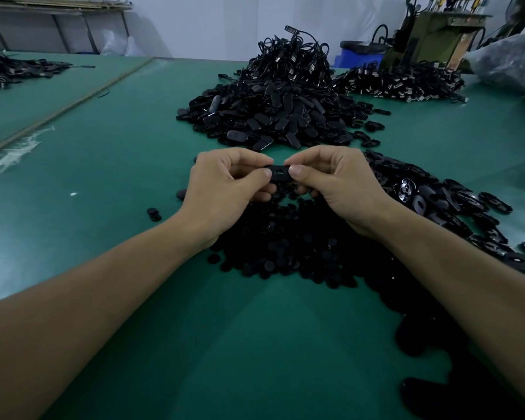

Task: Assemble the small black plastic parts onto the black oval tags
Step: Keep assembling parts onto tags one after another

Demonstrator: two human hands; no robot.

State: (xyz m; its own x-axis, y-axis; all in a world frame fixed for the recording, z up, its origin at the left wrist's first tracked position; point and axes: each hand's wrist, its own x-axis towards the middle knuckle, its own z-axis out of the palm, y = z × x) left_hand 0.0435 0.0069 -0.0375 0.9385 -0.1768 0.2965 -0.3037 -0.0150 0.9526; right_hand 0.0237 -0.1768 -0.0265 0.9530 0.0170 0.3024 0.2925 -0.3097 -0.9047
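- Green tabletop [103,177]: loose heaps of black parts.
- Oval tag [279,173]: long axis left–right, between both grips.
- Left hand [225,189], right hand [337,183]: each pinches one end.

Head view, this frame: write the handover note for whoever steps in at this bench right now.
Left hand: pinches the left end of one black oval tag with thumb and fingers.
Right hand: pinches its right end; the tag is held above the green table.
Supplies: a pile of small round black parts lies under the hands; loose oval tags spread to the right; a heap of oval pieces lies beyond the hands.
Done: whether the held tag already has its part cannot be told.
Left: seat the part if needed, then work through the loose piles.
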